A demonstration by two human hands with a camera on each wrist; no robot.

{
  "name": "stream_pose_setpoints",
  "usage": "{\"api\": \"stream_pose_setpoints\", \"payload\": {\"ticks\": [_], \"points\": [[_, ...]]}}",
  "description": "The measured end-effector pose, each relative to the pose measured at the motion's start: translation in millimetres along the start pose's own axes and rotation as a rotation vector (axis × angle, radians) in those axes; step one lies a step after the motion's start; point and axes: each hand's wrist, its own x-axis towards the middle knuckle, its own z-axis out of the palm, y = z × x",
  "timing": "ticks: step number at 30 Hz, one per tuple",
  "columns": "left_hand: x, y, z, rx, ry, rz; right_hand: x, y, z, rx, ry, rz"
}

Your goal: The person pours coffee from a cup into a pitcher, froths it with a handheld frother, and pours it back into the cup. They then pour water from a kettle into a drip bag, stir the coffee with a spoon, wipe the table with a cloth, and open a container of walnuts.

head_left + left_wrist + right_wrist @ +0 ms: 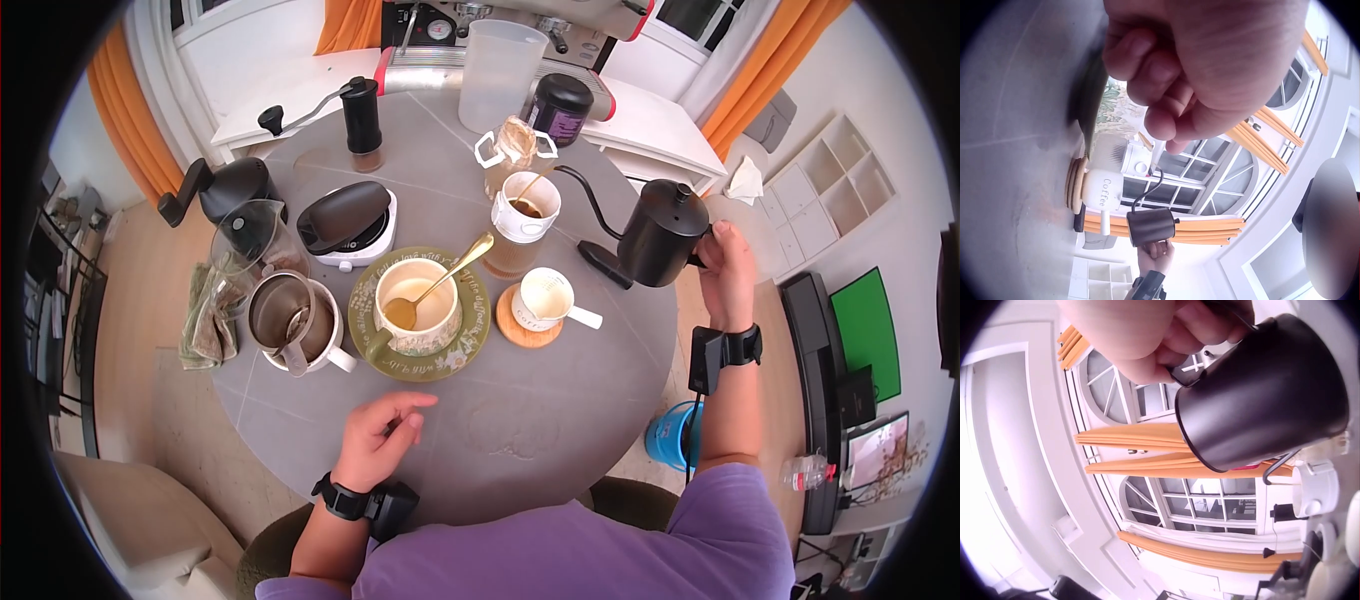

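My right hand [727, 262] grips the handle of a black gooseneck kettle [660, 235], held up over the right side of the table. Its thin spout reaches the rim of a white dripper [526, 207], where a thin streak runs down to dark coffee inside. Below the dripper stands a ribbed glass [512, 258]. My left hand [380, 435] hovers near the table's front edge, holding nothing, index finger extended and the others loosely curled. Ahead of it, a cream cup [418, 330] with a gold spoon [455, 262] sits on a green plate [470, 350].
A small white Coffee cup [545, 300] rests on a wooden coaster [530, 335]. Left stand a white mug [335, 352] with a metal strainer [290, 310], a glass pitcher [250, 235] and a scale [375, 240]. Behind are a hand grinder [361, 120], clear container [500, 75] and black jar [560, 105].
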Motion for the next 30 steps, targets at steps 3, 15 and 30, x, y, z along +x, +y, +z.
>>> {"api": "stream_pose_setpoints", "payload": {"ticks": [3,15,30], "points": [[0,0,0,0.008,-0.003,0.007,-8,13,2,0.126,0.026,-0.003],[0,-1,-1,-0.016,-0.008,-0.037,-12,59,-4,0.244,0.128,0.006],[0,0,-1,-0.019,-0.045,-0.052,-61,92,-3,0.276,0.133,0.052]]}}
